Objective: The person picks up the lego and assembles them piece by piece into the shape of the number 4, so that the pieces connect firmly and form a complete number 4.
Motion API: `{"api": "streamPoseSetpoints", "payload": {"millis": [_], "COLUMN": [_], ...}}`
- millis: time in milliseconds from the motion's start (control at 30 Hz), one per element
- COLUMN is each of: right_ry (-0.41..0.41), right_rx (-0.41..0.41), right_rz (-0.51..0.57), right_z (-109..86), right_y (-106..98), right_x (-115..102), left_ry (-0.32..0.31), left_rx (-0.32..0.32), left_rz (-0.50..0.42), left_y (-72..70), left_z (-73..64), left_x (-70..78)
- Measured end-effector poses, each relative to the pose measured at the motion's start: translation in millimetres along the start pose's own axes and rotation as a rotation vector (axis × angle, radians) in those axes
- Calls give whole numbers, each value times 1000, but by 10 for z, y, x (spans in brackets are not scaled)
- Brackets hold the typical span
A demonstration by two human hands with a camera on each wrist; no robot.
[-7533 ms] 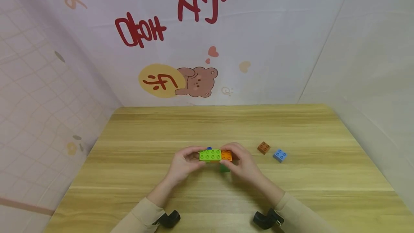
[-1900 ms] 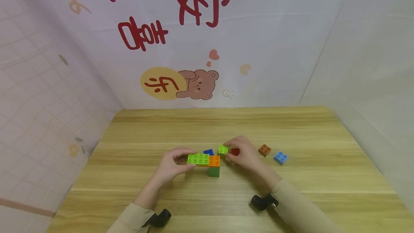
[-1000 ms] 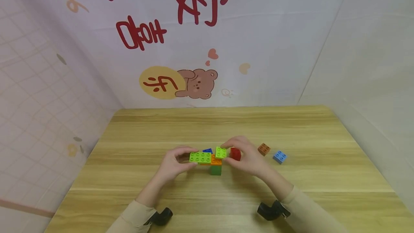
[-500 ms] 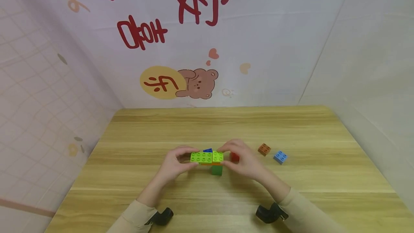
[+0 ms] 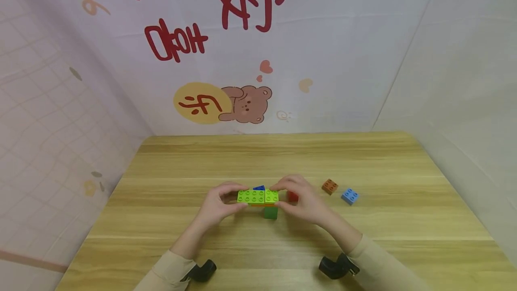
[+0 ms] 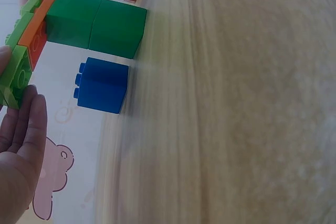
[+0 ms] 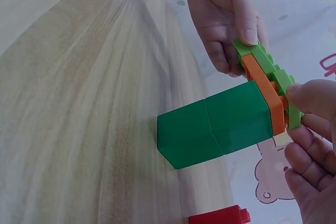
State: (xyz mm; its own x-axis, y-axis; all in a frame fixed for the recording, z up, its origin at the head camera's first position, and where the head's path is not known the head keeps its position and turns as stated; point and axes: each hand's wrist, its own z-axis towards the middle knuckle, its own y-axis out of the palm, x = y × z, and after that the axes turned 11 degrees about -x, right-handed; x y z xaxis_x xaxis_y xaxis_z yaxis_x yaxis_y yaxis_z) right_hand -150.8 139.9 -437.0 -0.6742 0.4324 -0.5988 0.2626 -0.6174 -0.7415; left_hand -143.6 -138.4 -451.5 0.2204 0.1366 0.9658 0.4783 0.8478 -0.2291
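Observation:
My left hand [image 5: 218, 203] grips the outer end of a long lime-green toy brick [image 5: 251, 196] between thumb and fingers. With thumb and fingertips, my right hand [image 5: 303, 199] pinches a small square lime brick [image 5: 272, 196] at the long one's right end. Both lime bricks lie over a flat orange brick [image 7: 262, 95]; in the right wrist view, orange studs show under the small one. Two dark green bricks [image 7: 210, 124] stacked upright on the table carry the orange brick's right end. The long brick's left end juts out past the orange one, over nothing.
A dark blue brick [image 6: 103, 86] stands just behind the stack. Beside the right hand is a red brick [image 5: 292, 196], partly hidden by it. Farther right lie a brown brick [image 5: 330, 186] and a light blue brick [image 5: 349, 196]. A printed cloth [image 5: 339, 57] hangs behind the table.
The right hand left the orange brick, took the small lime brick from beside the stack, and brought it left onto the orange brick. The left hand kept its grip on the long lime brick.

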Motion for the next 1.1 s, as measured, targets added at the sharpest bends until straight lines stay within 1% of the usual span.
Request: {"api": "streamPoseSetpoints", "payload": {"millis": [300,600,1100], "right_ry": [-17,-3,14], "right_rx": [13,4,5], "right_rz": [-3,8,-17], "right_z": [3,9,17], "right_y": [12,1,0], "right_x": [6,-12,-45], "left_ry": [10,10,11], "left_rx": [-5,-5,-3], "left_rz": [-5,-6,2], "left_y": [1,-4,6], "left_z": [-3,-1,-9], "left_x": [15,15,40]}}
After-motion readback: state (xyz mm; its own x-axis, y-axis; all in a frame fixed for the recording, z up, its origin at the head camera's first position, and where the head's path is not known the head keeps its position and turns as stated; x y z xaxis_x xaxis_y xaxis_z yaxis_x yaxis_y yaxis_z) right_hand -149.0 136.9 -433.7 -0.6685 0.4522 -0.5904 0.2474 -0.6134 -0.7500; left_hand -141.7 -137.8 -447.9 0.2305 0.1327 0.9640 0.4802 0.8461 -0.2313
